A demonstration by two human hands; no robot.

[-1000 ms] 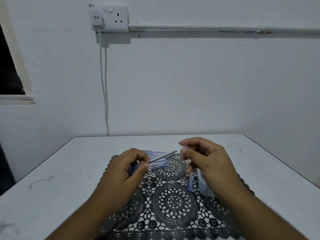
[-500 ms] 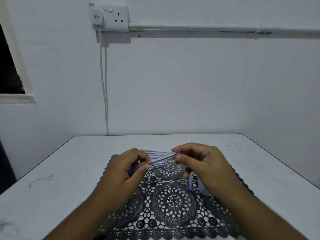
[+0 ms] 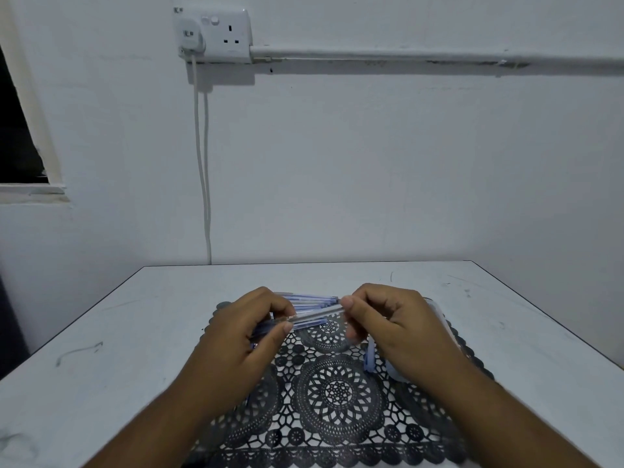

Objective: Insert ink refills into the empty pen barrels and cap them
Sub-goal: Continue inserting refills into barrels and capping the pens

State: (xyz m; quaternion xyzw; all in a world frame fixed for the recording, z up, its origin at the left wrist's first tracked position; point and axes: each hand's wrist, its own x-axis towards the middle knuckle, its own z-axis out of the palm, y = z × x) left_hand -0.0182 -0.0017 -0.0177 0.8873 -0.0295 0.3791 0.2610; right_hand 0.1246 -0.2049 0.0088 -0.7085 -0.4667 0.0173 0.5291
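A person's left hand (image 3: pixel 241 336) pinches one end of a clear plastic pen barrel (image 3: pixel 314 316) between thumb and fingertips above the black lace-patterned placemat (image 3: pixel 337 396) that covers the near middle of the pale grey desk (image 3: pixel 101 366). The barrel slants up toward the right hand (image 3: pixel 388 322), whose thumb and forefinger are now closed over its far tip. A second ago that hand hovered a little way off the barrel's end; half a second ago it had reached it; now the two hands sit closer together, with less of the barrel showing between them. That reads as a push along the barrel's length, most likely seating a refill or pressing on an end piece, though whatever the right fingers hold is too small and hidden to name. Just behind the hands, toward the far edge of the placemat, lies a loose pile of blue-tinted pens and refills (image 3: pixel 309 298), so more remain to be assembled. Under the right wrist, near the placemat's right edge, sit a small pale blue pen cap (image 3: pixel 369 358) and part of a translucent plastic container (image 3: pixel 442 319), mostly covered by the hand. Judging from this, one pen is mid-assembly and not yet capped, and the task is still far from done
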